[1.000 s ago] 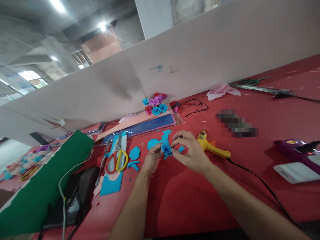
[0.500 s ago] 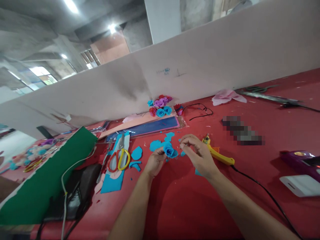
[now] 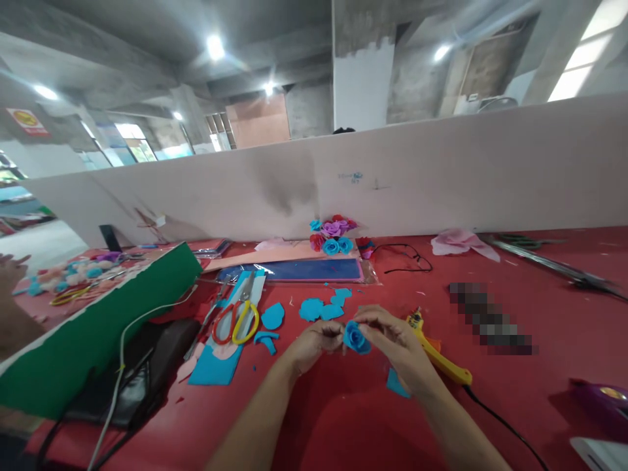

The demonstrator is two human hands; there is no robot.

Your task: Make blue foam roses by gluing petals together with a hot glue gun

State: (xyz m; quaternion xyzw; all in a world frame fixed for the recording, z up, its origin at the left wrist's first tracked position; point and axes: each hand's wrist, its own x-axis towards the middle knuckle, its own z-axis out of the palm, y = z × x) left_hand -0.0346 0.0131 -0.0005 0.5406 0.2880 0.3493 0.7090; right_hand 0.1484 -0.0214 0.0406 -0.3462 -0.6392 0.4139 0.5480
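A blue paper rose (image 3: 356,337) is held above the red table between my two hands. My left hand (image 3: 314,345) pinches it from the left, near its base. On the other side, my right hand (image 3: 392,333) has thumb and fingers closed on the outer petals. Beyond the hands lie cut blue petal pieces (image 3: 311,309), with a single blue petal (image 3: 273,316) farther left. A yellow hot glue gun (image 3: 446,366) rests just right of my right hand. Under my right wrist a blue scrap (image 3: 398,384) shows in part.
Scissors with red and yellow handles (image 3: 245,324) lie on blue paper (image 3: 216,366) at left. A green board (image 3: 122,327) separates a neighbouring place, where another person's hand (image 3: 12,275) shows. Finished paper roses (image 3: 333,229) and glasses (image 3: 405,258) sit by the white partition (image 3: 441,176).
My right hand, apart from the rose before, has come to it and grips its petals. The rose is turned and held between both hands. The head view has levelled and shifted.
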